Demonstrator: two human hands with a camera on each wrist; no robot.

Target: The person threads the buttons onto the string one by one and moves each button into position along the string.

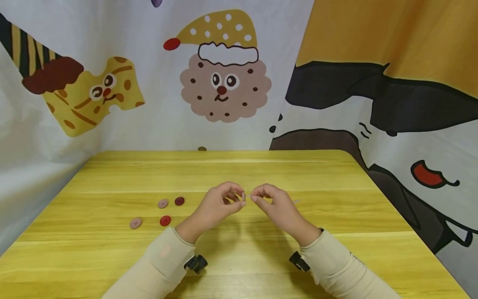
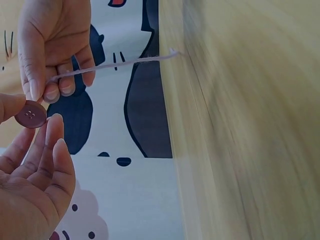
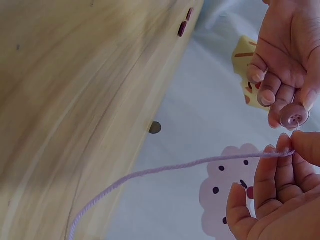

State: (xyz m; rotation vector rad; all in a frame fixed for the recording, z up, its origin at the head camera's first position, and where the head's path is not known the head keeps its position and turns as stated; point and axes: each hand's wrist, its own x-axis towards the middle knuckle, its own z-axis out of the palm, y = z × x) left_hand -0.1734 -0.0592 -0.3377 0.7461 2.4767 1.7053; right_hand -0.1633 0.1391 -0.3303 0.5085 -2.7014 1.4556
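My left hand (image 1: 220, 203) pinches a dusky mauve button (image 3: 291, 114) with four small holes between thumb and fingertips, seen face-on in the left wrist view (image 2: 31, 115). Close beside it, my right hand (image 1: 280, 209) pinches a strand of lilac yarn (image 3: 170, 167) near its end. In the right wrist view, a short pale tip runs from those fingertips to the button's holes; how far it passes through I cannot tell. The rest of the yarn trails loosely away from the right hand. Both hands are raised above the wooden table (image 1: 239, 170).
To the left on the table lie a dark red button (image 1: 179, 201), a bright red button (image 1: 165, 220), a small pinkish button (image 1: 163, 203) and a larger pinkish button (image 1: 135, 223). A cartoon-printed curtain (image 1: 149, 133) hangs behind the table's far edge.
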